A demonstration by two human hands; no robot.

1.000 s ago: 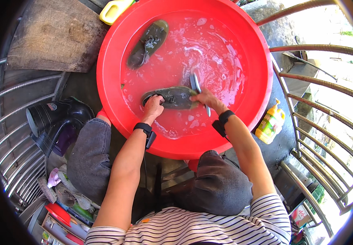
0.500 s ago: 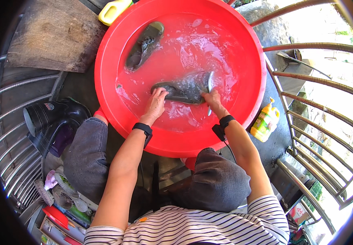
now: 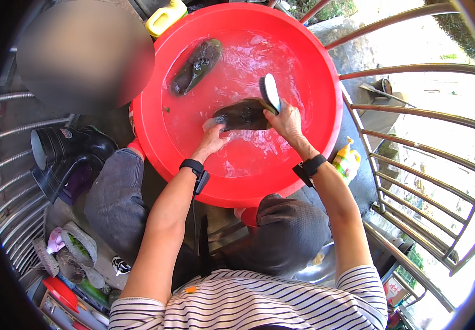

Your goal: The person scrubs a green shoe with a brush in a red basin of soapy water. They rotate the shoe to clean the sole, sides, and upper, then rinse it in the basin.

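Observation:
A big red basin [image 3: 331,104] of cloudy water stands in front of me. A dark green wet shoe [image 3: 244,114] lies partly sunk in the middle of it. My left hand [image 3: 213,138] is closed on the shoe's left end, its fingertips partly under the water. My right hand [image 3: 285,122] grips a scrub brush [image 3: 271,92] with a white back and dark bristles, raised upright beside the shoe's right end. The right fingers also touch that end of the shoe. A second dark green shoe [image 3: 197,67] floats at the basin's upper left, apart from both hands.
A yellow pump bottle [image 3: 347,160] stands right of the basin, near metal railings [image 3: 424,113]. A yellow jug [image 3: 165,20] is at the far rim. Black rubber boots [image 3: 72,157] lie left of my knee, with more shoes [image 3: 78,245] below. A blurred patch covers the upper left.
My right hand has lifted the brush from the shoe's right end and turned it upright. The held shoe has tilted. A blurred patch now covers the wooden board at upper left.

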